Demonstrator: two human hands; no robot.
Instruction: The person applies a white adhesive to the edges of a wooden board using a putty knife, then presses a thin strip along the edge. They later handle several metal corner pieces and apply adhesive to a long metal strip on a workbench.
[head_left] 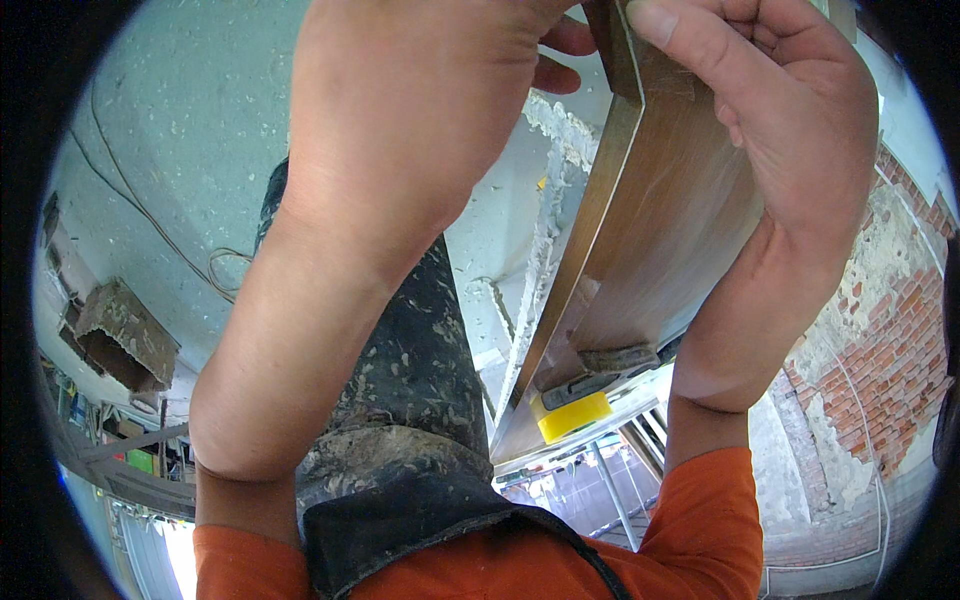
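The person's left hand point(420, 80) is at the top, with its back to the camera. Two of its fingertips show close to the edge of a big brown board point(660, 200). The rest of that hand is cut off or hidden, so one cannot tell if it is clamped on anything. The right hand point(795, 105) has its thumb on the top part of the board, and its other fingers are curled in. One cannot tell if those fingers grip the board too. The board is between the two hands and reaches down below them, tilted.

Below the right hand, by the low end of the board, are a gray tool point(605, 372) and a yellow block point(573, 414). Below the left hand are dark pants point(410, 350) with pale spots. Far to the left of that hand are a thin cord point(150, 215) and a brown hollow box point(128, 325). Right of the right hand is a brick wall point(860, 380).
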